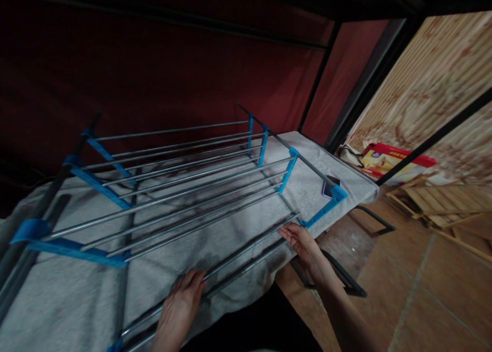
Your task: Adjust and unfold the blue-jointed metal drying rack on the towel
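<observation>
A metal rack [184,183] with grey rods and blue plastic side brackets lies on its side on a table covered with a grey-white cloth [92,290]. My left hand [180,306] grips the nearest pair of grey rods [246,252] close to the table's front edge. My right hand [303,242] holds the same rods further right, just beside the blue bracket [326,208] at the rack's right end. A dark phone [330,185] lies on the cloth behind that bracket.
Dark red fabric [154,70] hangs behind the table under a black frame. To the right are a wood-grain wall [434,80], a red and yellow box [388,160], wooden slats [442,201] and a tiled floor [423,290]. Black metal chair frames [346,280] stand below the table edge.
</observation>
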`<action>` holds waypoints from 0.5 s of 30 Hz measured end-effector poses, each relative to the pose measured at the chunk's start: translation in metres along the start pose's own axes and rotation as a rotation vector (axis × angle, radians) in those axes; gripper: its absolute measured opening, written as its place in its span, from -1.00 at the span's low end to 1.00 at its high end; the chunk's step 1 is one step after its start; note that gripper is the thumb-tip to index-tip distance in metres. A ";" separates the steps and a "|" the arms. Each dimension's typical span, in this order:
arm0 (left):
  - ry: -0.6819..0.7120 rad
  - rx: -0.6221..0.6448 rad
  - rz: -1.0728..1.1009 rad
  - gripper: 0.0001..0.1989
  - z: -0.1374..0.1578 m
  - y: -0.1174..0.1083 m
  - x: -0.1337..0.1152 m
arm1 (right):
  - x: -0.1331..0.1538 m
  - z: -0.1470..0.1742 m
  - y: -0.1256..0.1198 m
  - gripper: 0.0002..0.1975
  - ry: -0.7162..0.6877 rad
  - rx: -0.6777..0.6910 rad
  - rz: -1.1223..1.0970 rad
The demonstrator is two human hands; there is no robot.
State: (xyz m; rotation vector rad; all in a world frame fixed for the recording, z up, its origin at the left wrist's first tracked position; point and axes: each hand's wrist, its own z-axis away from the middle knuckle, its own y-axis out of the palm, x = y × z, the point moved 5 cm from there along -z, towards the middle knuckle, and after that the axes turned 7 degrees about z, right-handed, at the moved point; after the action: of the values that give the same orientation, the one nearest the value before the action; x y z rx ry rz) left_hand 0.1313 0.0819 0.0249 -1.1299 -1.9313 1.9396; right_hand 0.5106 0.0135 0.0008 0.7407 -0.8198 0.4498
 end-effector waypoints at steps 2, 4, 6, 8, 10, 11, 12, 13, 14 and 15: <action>-0.023 0.021 0.030 -0.66 -0.002 0.002 0.002 | 0.000 -0.003 -0.002 -0.80 0.001 -0.026 0.002; -0.049 0.044 0.051 -0.65 -0.004 0.002 0.002 | 0.001 -0.005 -0.004 -0.80 0.000 -0.050 0.010; -0.090 0.087 0.059 -0.65 -0.006 0.001 -0.001 | 0.001 -0.007 -0.004 -0.80 0.003 -0.058 0.027; -0.140 0.144 0.061 -0.65 -0.007 -0.002 -0.007 | 0.001 -0.007 -0.005 -0.79 0.005 -0.046 0.049; -0.182 0.182 0.075 -0.65 -0.007 -0.005 -0.014 | 0.000 -0.009 -0.010 -0.78 0.003 -0.029 0.085; -0.200 0.185 0.089 -0.65 -0.007 -0.007 -0.018 | -0.001 -0.010 -0.014 -0.78 -0.006 -0.023 0.126; -0.215 0.187 0.104 -0.67 -0.007 -0.009 -0.021 | -0.002 -0.013 -0.021 -0.78 -0.006 -0.035 0.182; -0.236 0.187 0.117 -0.69 -0.006 -0.010 -0.023 | -0.003 -0.018 -0.026 -0.79 -0.004 -0.019 0.247; -0.257 0.189 0.126 -0.72 -0.005 -0.011 -0.024 | -0.003 -0.023 -0.033 -0.81 -0.004 -0.023 0.321; -0.271 0.193 0.133 -0.74 -0.005 -0.011 -0.024 | -0.002 -0.029 -0.039 -0.82 -0.014 -0.023 0.402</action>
State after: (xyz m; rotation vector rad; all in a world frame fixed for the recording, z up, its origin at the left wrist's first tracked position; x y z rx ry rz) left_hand 0.1471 0.0723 0.0449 -1.0106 -1.7759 2.4006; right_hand 0.5479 0.0084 -0.0300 0.5567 -0.9895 0.7934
